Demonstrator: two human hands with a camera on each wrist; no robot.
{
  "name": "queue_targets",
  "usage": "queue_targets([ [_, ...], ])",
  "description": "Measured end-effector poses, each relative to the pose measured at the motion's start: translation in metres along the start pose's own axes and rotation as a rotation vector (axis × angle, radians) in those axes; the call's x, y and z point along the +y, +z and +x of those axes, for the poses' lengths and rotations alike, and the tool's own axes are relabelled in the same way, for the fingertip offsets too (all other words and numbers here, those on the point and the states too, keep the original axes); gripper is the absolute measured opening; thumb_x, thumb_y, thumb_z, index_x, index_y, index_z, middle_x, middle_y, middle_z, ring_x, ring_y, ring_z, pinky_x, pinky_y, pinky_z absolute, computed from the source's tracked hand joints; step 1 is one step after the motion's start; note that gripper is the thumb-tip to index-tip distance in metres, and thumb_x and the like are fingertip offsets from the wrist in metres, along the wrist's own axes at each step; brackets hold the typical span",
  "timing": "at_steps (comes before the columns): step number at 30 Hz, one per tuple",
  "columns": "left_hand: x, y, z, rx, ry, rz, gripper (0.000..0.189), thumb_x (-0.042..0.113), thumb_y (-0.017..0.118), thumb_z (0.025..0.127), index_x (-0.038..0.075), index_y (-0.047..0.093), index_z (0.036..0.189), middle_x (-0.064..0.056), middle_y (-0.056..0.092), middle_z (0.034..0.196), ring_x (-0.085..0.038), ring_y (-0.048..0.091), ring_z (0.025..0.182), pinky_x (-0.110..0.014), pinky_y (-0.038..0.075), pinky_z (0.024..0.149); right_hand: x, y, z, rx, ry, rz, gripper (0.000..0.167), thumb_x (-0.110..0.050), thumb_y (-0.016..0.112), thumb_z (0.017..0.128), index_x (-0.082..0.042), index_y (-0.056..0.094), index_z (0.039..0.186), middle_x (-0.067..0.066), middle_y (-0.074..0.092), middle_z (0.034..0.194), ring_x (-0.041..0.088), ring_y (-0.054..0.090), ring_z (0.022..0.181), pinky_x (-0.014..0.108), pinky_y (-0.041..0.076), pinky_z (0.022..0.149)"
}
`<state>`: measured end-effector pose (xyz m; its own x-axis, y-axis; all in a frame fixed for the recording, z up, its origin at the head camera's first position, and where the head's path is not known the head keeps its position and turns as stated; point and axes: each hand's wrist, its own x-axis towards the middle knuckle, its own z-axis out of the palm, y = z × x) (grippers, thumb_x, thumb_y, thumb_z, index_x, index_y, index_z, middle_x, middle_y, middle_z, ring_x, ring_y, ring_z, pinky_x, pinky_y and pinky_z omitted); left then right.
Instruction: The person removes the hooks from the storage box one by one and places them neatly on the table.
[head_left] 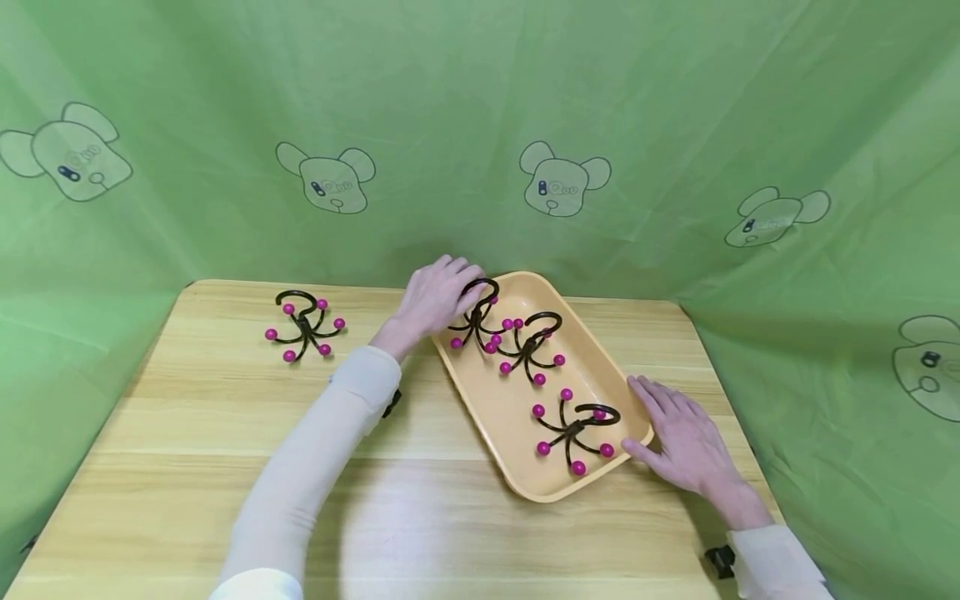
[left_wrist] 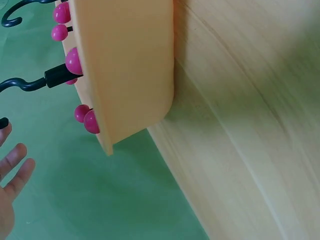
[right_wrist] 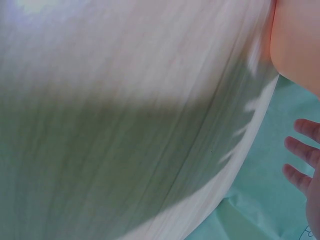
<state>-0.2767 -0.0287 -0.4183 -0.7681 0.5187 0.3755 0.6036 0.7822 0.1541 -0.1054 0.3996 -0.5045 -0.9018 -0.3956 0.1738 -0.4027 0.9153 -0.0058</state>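
My left hand (head_left: 441, 296) pinches the hook of a black multi-claw hanger (head_left: 476, 318) with pink ball tips, at the tray's far left side. Fingers (left_wrist: 20, 175) show beside the hook's end in the left wrist view; the thumb is hidden. A second hanger (head_left: 530, 346) stands close by in the peach tray (head_left: 491, 425), and a third hanger (head_left: 575, 429) sits near its front right corner. My right hand (head_left: 686, 442) rests against that corner, its fingers extended along the outside and its thumb at the near rim.
Another hanger (head_left: 305, 327) of the same kind stands on the wooden table (head_left: 187, 467) at the far left. The tray lies at a slant towards the back right. A green curtain (head_left: 450, 125) with mouse-like drawings surrounds the table's back and sides.
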Motion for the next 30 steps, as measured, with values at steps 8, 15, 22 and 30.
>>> queue_targets([
  [8,0.0,-0.011,-0.003,0.024,0.017,0.005,0.037,0.041,0.049,0.111,0.019,0.068,0.134,-0.007,0.073,0.13,-0.026,0.068,0.113,-0.039,0.064,0.085,0.001,0.0,-0.001,-0.002,-0.003,-0.001,0.103,-0.064,0.069,0.088,-0.01,0.029,0.166,0.023,0.045,0.163,0.047,0.047,0.144,0.067,0.039,0.117],
  [15,-0.002,-0.021,-0.009,0.045,0.028,-0.008,0.035,0.04,0.052,0.11,0.019,0.069,0.133,-0.006,0.073,0.126,-0.025,0.067,0.109,-0.039,0.064,0.084,0.001,0.0,-0.001,0.002,-0.004,-0.002,0.103,-0.064,0.069,0.088,-0.01,0.029,0.166,0.023,0.045,0.163,0.047,0.048,0.143,0.067,0.04,0.116],
  [22,-0.006,-0.029,-0.015,0.058,0.028,-0.026,0.033,0.038,0.056,0.109,0.018,0.07,0.132,-0.006,0.074,0.124,-0.026,0.068,0.109,-0.04,0.064,0.085,0.001,0.0,-0.001,0.0,-0.003,-0.001,0.103,-0.064,0.069,0.088,-0.009,0.029,0.166,0.024,0.045,0.163,0.047,0.048,0.143,0.068,0.04,0.116],
  [30,-0.009,-0.039,-0.023,0.094,0.042,-0.036,0.031,0.036,0.059,0.108,0.018,0.072,0.129,-0.005,0.075,0.117,-0.025,0.068,0.102,-0.038,0.063,0.078,0.001,0.001,-0.001,0.001,-0.003,0.0,0.103,-0.064,0.069,0.089,-0.01,0.029,0.167,0.023,0.045,0.163,0.047,0.048,0.144,0.068,0.04,0.116],
])
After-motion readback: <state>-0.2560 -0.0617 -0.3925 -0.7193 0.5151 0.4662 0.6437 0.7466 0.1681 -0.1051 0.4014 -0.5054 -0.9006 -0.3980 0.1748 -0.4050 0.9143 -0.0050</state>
